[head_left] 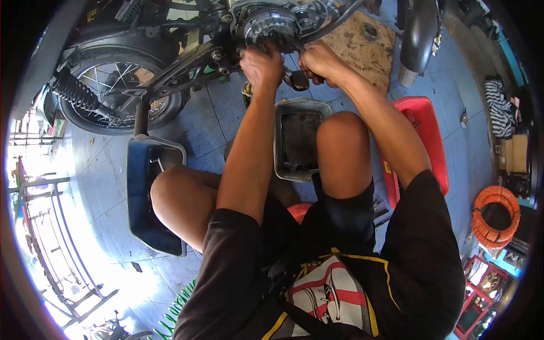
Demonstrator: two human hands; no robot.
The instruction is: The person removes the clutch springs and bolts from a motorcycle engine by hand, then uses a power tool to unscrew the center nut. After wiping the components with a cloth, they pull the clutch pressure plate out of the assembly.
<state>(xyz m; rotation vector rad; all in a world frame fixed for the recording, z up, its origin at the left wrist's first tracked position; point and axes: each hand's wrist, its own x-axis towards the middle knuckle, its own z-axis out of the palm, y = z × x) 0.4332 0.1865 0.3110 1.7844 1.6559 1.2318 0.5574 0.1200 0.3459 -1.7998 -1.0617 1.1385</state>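
A motorcycle's exposed engine [269, 27], with its round toothed part showing, is at the top centre. My left hand [263, 67] is raised to its underside, the fingers curled inward and the fingertips hidden among dark parts. Just right of it, my right hand [322, 63] is closed like a fist beside the lower edge of the engine. What either hand grips is hidden. Between and slightly below them sits a dark pedal-like piece [299, 81]. Directly beneath is a grey rectangular basin [277, 144] with dark, oily residue on its bottom.
The spoked rear wheel [85, 122] and coil shock [76, 93] are at left. A dark bin [136, 209] holding a metal tool stands beside my knee. To the right are a red tray [433, 147], a stained wooden board [360, 51] and an orange wrapped tyre [480, 218].
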